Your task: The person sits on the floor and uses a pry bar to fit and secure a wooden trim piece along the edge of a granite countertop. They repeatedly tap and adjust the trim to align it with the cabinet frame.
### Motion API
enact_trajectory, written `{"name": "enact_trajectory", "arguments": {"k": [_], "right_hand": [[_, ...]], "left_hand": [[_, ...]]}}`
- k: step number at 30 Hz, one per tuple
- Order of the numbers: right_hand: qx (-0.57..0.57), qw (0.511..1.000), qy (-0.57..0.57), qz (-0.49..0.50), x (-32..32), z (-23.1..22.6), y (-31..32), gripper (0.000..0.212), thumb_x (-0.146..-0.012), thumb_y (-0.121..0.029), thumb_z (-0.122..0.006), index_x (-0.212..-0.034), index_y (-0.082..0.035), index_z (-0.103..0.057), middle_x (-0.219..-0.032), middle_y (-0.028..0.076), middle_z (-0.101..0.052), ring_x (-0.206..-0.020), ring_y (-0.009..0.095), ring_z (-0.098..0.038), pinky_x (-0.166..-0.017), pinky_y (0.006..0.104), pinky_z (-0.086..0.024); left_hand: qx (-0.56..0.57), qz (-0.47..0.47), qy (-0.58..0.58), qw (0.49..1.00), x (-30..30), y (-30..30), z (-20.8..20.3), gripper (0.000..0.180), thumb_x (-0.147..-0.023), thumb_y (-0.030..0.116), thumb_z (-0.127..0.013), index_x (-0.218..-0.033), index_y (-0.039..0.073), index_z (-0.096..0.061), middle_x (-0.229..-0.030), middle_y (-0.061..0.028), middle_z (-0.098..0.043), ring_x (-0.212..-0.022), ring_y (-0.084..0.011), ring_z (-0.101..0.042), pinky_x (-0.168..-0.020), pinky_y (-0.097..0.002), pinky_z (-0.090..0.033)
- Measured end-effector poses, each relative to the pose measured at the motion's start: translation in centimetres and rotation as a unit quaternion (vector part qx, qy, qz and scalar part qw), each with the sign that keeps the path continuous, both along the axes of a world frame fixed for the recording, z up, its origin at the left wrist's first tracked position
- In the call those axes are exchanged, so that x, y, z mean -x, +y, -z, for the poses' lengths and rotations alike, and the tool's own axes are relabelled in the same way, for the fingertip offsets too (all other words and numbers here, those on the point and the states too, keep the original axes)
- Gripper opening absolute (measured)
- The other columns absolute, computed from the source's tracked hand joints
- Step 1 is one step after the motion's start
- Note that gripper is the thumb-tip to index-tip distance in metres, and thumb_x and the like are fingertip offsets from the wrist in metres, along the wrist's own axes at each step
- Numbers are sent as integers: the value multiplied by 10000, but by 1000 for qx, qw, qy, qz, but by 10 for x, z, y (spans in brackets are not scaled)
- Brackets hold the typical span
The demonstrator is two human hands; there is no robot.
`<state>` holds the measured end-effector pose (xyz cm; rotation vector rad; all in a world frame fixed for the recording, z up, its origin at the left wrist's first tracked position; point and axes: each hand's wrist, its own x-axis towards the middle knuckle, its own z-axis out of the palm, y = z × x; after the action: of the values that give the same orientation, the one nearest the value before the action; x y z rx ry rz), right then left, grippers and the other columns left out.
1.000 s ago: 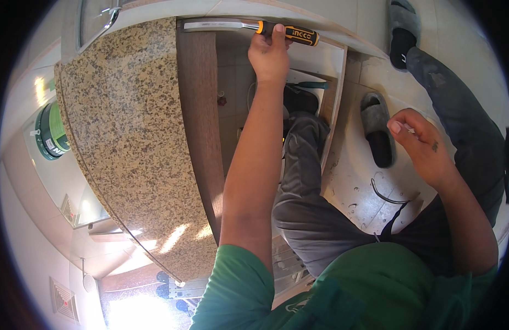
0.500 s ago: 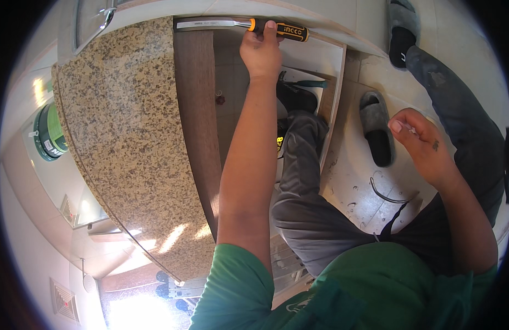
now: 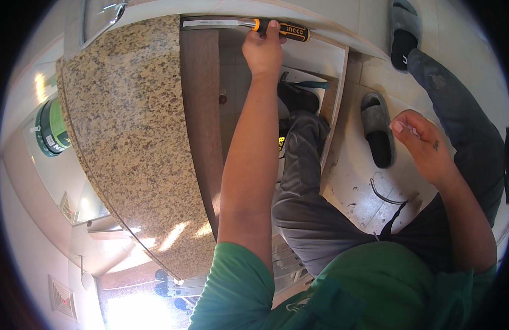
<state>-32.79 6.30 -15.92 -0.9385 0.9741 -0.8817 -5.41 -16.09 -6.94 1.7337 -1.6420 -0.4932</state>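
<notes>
My left hand [image 3: 263, 52] is closed on the black and orange handle of a wood chisel [image 3: 213, 23]. Its flat steel blade points left and lies along the wall edge, just past the far end of the speckled stone countertop [image 3: 122, 121]. The thumb presses on top of the handle. Over the floor to the right, my right hand [image 3: 422, 143] is curled, thumb against the fingers. Something small and pale shows between the fingertips, too small to name.
Below the countertop edge runs a brown wooden panel [image 3: 202, 104]. A hammer with a teal handle [image 3: 312, 84] lies in the white-edged cabinet by my foot. A grey slipper [image 3: 374, 110] and a dark cable [image 3: 383, 193] lie on the tiles. Beyond the counter stands a green bucket [image 3: 51, 129].
The view has shifted slightly, so the countertop and chisel sit a little further right. Both hands keep their grip and pose.
</notes>
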Motion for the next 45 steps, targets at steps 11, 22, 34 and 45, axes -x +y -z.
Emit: {"name": "enact_trajectory", "arguments": {"k": [11,22,34,45], "right_hand": [[10,1000,-1,-2,-1,1,1,249,-1034,-283,-560,-962,-46,-586,-864,-35,-495,-840,71,-435,-780,237,-374],[-7,1000,17,-7,-1,3,-2,263,-1021,-309,-572,-923,-65,-580,-814,-41,-473,-793,70,-422,-726,245,-355],[-28,999,14,-14,-1,10,-5,267,-1005,-337,-591,-939,-78,-598,-789,-47,-496,-762,68,-456,-703,248,-378],[-54,998,2,-26,-13,45,-5,361,-979,-383,-637,-913,-33,-579,-779,-27,-493,-751,87,-440,-682,272,-380]], "left_hand": [[-71,-31,-63,995,7,-1,-13,406,-983,307,-660,-967,-90,-576,-845,-198,-716,-715,-226,-726,-664,-308,-575],[-57,-33,-73,995,-4,-2,-8,413,-954,323,-680,-913,-71,-560,-782,-163,-714,-698,-208,-733,-644,-302,-558],[-52,9,-139,989,1,79,37,399,-952,346,-677,-1013,-45,-626,-856,-136,-736,-775,-214,-724,-727,-340,-554],[-213,64,-135,966,-7,266,97,414,-959,367,-675,-1123,-1,-580,-912,-217,-703,-896,-400,-704,-747,-425,-540]]}}
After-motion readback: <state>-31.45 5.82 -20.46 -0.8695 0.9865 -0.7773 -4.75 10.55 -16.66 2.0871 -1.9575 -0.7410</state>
